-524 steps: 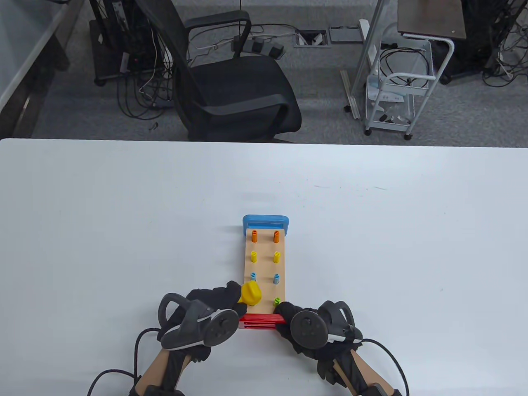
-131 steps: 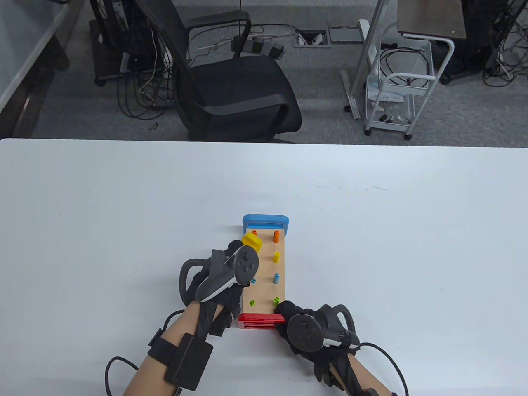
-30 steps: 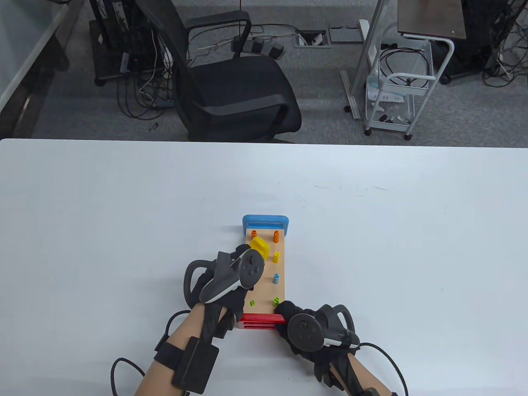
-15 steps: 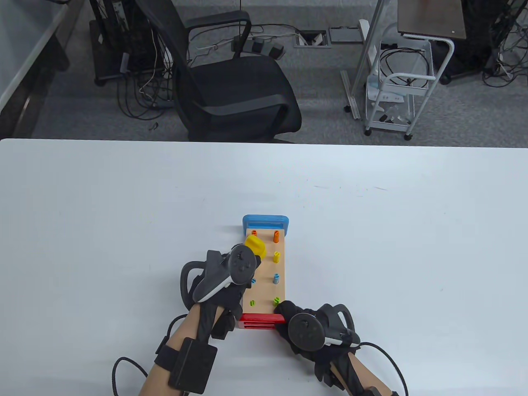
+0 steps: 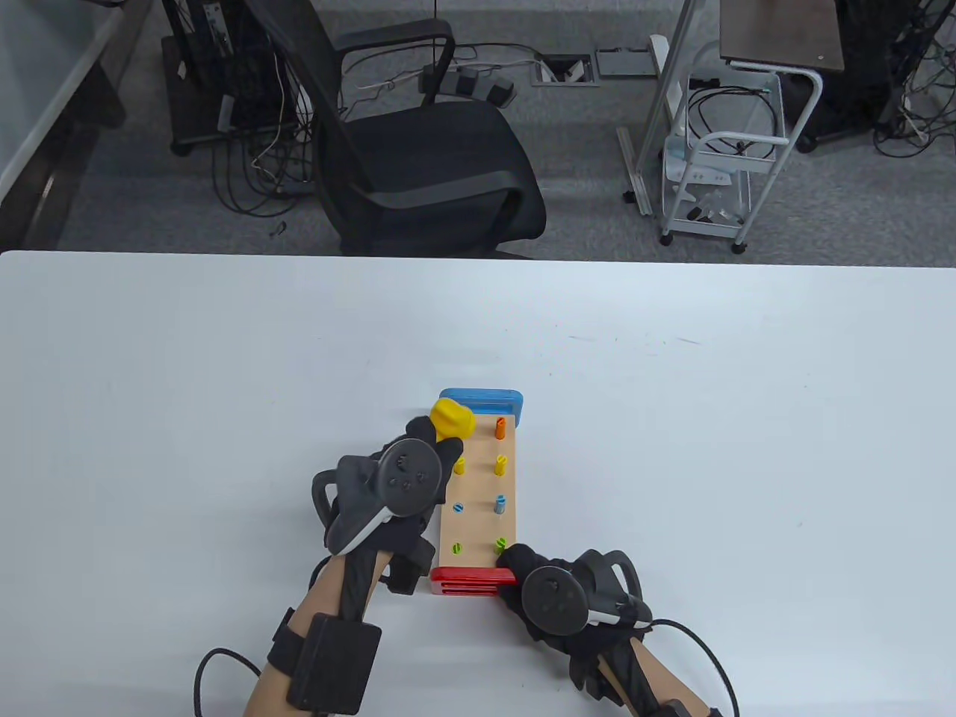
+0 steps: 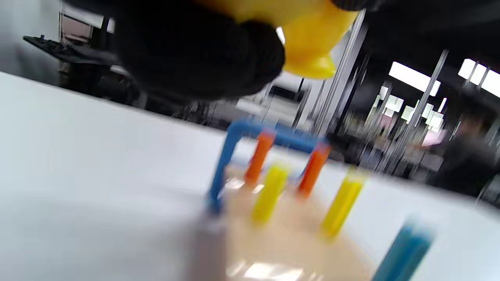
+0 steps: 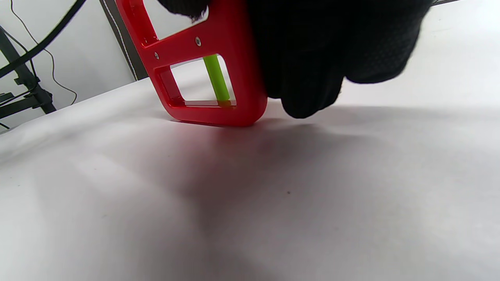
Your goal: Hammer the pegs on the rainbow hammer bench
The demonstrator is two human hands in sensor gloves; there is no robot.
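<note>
White tabletop [image 5: 224, 373] underfoot, black office chair [image 5: 418, 172] beyond its far edge. Stood lengthwise on it: pale wooden hammer bench [image 5: 479, 523] with a blue end frame [image 5: 489, 401] far and a red end frame [image 5: 470, 581] near. Held two rows of coloured pegs; left-row green and blue ones sat nearly flush with the bench top, right-row ones stood taller.

Hung over the bench's far left corner, above the left orange peg [image 6: 258, 162]: rounded yellow hammer head [image 5: 452, 418]. Was gripped by the left hand [image 5: 388, 485], fingers curled shut around the hammer just behind the head; handle hidden. Clamped the bench's near right corner: right hand [image 5: 556, 597], fingers [image 7: 312, 58] wrapped over the red frame beside a green peg [image 7: 216, 80].

Judged best to drop the head squarely onto that orange peg's top, short and vertical, clear of the neighbouring yellow peg [image 5: 459, 467] and the blue frame, with the bench's near end pinned down throughout.
</note>
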